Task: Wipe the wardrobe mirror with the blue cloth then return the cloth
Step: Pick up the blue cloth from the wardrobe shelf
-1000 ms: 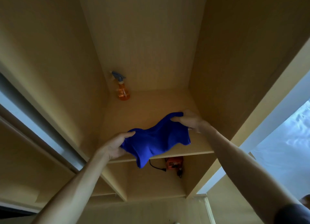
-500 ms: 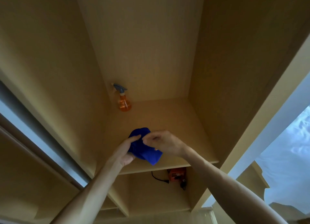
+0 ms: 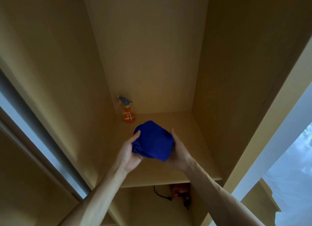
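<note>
The open wardrobe compartment fills the view, and the wooden shelf lies directly under the two-handed hold, running from beyond the fingertips back to a front edge that sits nearer the wearer than the wrists. The blue cloth is bundled into a compact wad, held just above or at the shelf surface; whether its underside already rests on the wood cannot be told. The left hand cups the wad from its left and lower side, fingers curled onto the fabric, and the right hand presses against its right side with the thumb up along the edge, so both hands are closed on the cloth between them. As a judgement, the task looks close to its end: the cloth is folded and over what seems to be its storage place, which suggests the wiping is done, though no mirror face shows clearly enough here to confirm that. What remains appears to be setting the wad down and letting go. Counting: one compartment, one shelf under the hold with a lower space beneath it, one cloth, two hands. Beyond the fingertips and slightly to the left of the hold stands one orange spray bottle, upright in the back corner, near the cloth but apart from it. Below the hold, under the shelf, sits one orange device with one dark cord trailing to its left.
</note>
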`<state>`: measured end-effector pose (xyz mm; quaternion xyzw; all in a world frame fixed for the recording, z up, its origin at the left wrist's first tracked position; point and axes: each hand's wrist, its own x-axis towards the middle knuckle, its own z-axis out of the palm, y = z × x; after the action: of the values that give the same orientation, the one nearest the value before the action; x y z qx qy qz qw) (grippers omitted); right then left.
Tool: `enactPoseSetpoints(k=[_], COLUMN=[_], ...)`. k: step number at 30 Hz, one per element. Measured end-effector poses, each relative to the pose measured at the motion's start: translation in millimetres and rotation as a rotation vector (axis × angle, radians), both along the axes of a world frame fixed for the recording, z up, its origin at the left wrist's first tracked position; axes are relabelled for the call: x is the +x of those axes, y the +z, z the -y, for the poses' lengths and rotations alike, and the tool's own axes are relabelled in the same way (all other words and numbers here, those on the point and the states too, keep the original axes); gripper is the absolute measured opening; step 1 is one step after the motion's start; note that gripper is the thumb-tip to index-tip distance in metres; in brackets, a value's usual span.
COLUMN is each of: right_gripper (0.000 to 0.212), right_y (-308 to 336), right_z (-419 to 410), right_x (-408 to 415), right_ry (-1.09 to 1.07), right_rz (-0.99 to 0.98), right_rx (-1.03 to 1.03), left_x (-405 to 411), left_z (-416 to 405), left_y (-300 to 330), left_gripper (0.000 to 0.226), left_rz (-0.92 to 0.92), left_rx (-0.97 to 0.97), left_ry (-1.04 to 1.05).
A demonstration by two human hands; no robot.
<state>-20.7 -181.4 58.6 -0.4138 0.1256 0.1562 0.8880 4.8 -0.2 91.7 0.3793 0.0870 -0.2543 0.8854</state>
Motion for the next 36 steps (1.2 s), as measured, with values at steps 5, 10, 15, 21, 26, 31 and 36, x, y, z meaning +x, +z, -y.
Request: enactPoseSetpoints(k=[5, 10, 15, 21, 26, 31, 36], right_gripper=[0.042, 0.040, 0.064, 0.069, 0.057, 0.065, 0.055], right_y=[12.5, 30.7, 39.0, 36.2, 35.4, 35.0, 46.9], right_z=[11.7, 11.7, 15.1, 13.3, 17.0, -22.7, -68.2], right_x=[15.2, 21.2, 15.6, 12.4, 18.2, 6.8, -7.3], right_ry=[-0.006, 0.070, 0.283, 0.588, 0.586, 0.487, 0.488], right_rz=[0.082, 0.299, 0.792, 1.001, 0.768, 0.612, 0.636], right_rx=[-0.161, -0.441, -0.848, -1.093, -0.692, -0.568, -0.463], left_x=[-5.7, -7.0, -7.4, -16.5, -26.8, -48.9, -75.7], left_z=[-12.5, -20.1, -32.5, -38.4, -48.8, -56.3, -83.2], left_y=[-4.6, 0.9, 12.5, 21.5, 20.5, 48.2, 89.4], left_gripper=[0.037, 0.040, 0.076, 0.045, 0.040, 0.039, 0.050], left_rz=[-0.009, -0.058, -0.073, 0.053, 0.122, 0.337, 0.657], left_rx=[0.096, 0.139, -0.023, 0.171, 0.263, 0.428, 0.676], left_ry=[-0.004, -0.027, -0.003, 0.043, 0.247, 0.382, 0.393])
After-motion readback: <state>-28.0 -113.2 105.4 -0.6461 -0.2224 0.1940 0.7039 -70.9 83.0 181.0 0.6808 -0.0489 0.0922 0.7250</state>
